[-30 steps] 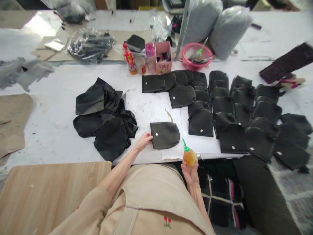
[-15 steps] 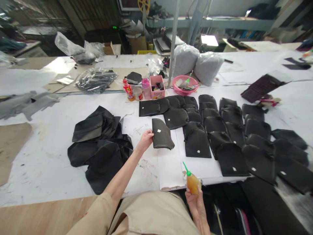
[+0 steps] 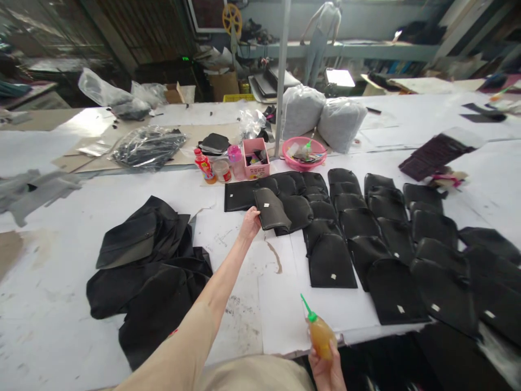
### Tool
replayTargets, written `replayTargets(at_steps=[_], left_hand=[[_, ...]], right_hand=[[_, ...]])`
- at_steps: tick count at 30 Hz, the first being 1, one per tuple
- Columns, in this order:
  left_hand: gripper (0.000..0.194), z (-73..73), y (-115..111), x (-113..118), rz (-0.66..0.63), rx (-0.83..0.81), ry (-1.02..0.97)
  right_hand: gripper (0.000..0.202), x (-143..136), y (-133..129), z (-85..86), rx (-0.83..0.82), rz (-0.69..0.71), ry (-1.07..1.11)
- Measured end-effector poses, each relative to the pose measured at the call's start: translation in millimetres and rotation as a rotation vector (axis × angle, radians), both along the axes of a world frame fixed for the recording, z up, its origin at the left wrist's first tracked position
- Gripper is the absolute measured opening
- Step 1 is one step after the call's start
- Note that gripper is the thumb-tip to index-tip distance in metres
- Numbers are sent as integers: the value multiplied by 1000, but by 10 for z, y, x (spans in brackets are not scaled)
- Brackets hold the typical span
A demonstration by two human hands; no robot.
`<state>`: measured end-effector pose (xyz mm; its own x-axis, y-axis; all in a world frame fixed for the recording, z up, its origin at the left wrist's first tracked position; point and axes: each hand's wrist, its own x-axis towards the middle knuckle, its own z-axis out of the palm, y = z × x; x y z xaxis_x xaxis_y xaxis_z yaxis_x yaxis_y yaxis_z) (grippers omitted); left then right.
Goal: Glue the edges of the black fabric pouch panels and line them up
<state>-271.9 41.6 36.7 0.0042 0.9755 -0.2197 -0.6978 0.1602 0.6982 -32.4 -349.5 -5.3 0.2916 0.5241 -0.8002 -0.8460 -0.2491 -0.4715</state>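
Stretched forward over the table, my left hand (image 3: pixel 251 221) pinches the left edge of a black leather-like piece (image 3: pixel 272 209) with a small white tag. That piece overlaps the left part of the laid-out black pieces (image 3: pixel 296 210); whether it touches them I cannot tell. Close to my body, my right hand (image 3: pixel 323 366) grips a squeeze bottle (image 3: pixel 321 334) of amber liquid, its green nozzle (image 3: pixel 307 307) tilted up and to the left. Rows of similar black pieces (image 3: pixel 331 260), several with white tags, overlap across the table's right side.
Loose black material (image 3: pixel 150 282) is heaped at left on the white-covered table (image 3: pixel 232 326). Behind the rows stand a pink basin (image 3: pixel 304 163), a pink box (image 3: pixel 256 169), a red-capped drink bottle (image 3: pixel 204 167) and a metal pole (image 3: pixel 281 81). A person (image 3: pixel 321 38) stands in the background.
My left hand has carried the black piece forward, away from my body, over the edge of the laid-out pieces. The squeeze bottle stays in my right hand. The view has shifted slightly.
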Motion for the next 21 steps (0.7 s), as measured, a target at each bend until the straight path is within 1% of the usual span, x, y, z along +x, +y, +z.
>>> replayTargets(at_steps=[2,4,7,10,13,17,19,21], left_hand=[[33,-89,38,7,3,-1,-7],[32,-198,30,-22,6,-17,-14],[33,-389,-39,-128,19,-104,13],[36,-569,-120,-264,30,-213,158],[39,-695,-169,-377,16,-261,292],[39,-765,-168,-459,-38,-302,421],[33,-754,-150,-477,-44,-308,517],[27,-708,-156,-492,-23,-305,602]], right_hand=[[49,9,7,-51,-9,23,-11],[47,10,22,-99,-16,47,-15],[46,-4,60,-144,-36,41,-46],[47,-29,107,-138,-47,27,-57],[49,-51,152,-101,-42,44,-67],[49,-74,213,-63,-52,71,-76],[49,-82,244,-53,-43,100,-57],[49,-88,276,-43,-47,115,-32]])
